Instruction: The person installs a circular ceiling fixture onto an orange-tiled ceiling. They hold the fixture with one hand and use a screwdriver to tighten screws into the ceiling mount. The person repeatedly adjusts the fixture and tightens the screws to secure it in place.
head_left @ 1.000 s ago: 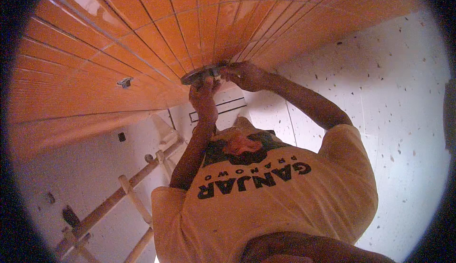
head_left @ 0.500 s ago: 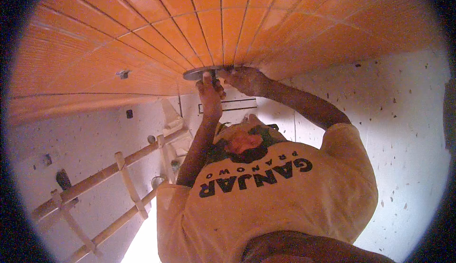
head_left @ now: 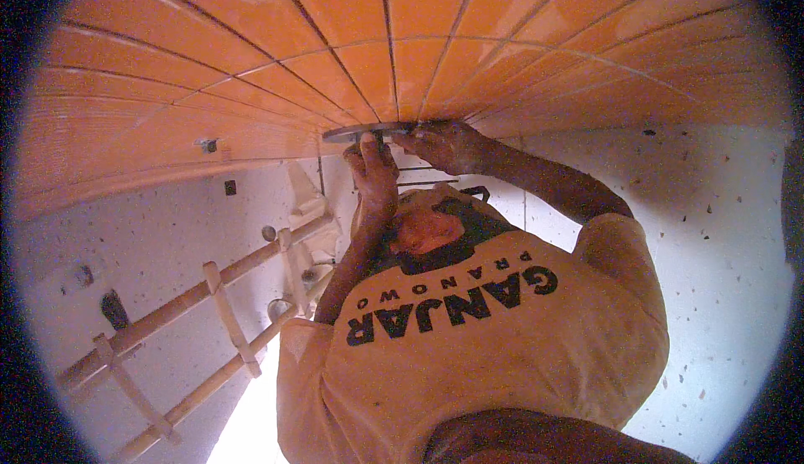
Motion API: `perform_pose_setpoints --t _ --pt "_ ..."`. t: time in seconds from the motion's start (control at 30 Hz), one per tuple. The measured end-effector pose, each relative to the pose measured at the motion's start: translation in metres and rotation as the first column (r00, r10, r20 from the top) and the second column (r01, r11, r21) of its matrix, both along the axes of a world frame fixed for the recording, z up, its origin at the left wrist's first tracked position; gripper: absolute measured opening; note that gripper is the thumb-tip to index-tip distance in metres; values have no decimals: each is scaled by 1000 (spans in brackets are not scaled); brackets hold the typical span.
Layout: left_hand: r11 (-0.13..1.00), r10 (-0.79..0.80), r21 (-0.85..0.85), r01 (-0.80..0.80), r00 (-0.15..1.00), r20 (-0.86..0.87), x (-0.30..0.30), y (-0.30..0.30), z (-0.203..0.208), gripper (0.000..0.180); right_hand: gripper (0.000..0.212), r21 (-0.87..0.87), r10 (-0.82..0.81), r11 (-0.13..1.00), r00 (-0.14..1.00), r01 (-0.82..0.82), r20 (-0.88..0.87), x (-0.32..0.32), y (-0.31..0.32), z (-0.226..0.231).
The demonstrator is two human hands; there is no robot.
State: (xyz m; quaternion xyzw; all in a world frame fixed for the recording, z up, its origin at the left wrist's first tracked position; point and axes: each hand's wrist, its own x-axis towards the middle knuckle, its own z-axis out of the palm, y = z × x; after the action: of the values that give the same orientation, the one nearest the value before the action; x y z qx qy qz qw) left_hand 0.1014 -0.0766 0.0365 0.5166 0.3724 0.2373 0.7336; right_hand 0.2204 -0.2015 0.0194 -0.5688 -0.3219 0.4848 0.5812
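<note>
A glossy orange surface [head_left: 352, 70] with dark straight lines fills the upper part of the view. Against its lower edge sits a flat, dark, thin-edged tool [head_left: 347, 135], seen nearly side-on; its exact kind does not show. My left hand [head_left: 373, 171] is closed round a short dark part under the tool, thumb and fingers up near the plate. At the tool's right end, my right hand [head_left: 452, 147] is closed with bent fingers at its rim. Both hands are close together, and the fingers partly hide the tool.
A ladder-like wooden frame [head_left: 184, 309] leans at the left, with pale wooden pieces [head_left: 308, 204] by its upper end. Speckled white walls [head_left: 695, 280] stand on both sides. A small dark square [head_left: 230, 188] is on the left wall.
The lines on the orange surface appear more widely spread. My hands and the tool stay together, with my right hand and forearm slightly lower and farther right.
</note>
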Motion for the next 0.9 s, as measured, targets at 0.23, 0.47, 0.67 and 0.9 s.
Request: perform_pose_setpoints --t 0.23,0.47,0.67,0.9 --pt "873 53 487 -37 998 -18 2 6 -44 26 47 130 -141 967 -38 -219 989 7 -4 3" --pt "884 100 463 -67 994 -46 2 5 -15 12 40 159 -28 987 962 -16 271 -14 1 13" --pt "1000 -18 -18 20 997 68 -2 6 -23 32 36 120 -82 982 242 -144 967 3 9 -11" --pt "993 12 114 -22 996 87 3 -6 -15 35 33 259 -225 961 270 -99 936 -3 9 8"
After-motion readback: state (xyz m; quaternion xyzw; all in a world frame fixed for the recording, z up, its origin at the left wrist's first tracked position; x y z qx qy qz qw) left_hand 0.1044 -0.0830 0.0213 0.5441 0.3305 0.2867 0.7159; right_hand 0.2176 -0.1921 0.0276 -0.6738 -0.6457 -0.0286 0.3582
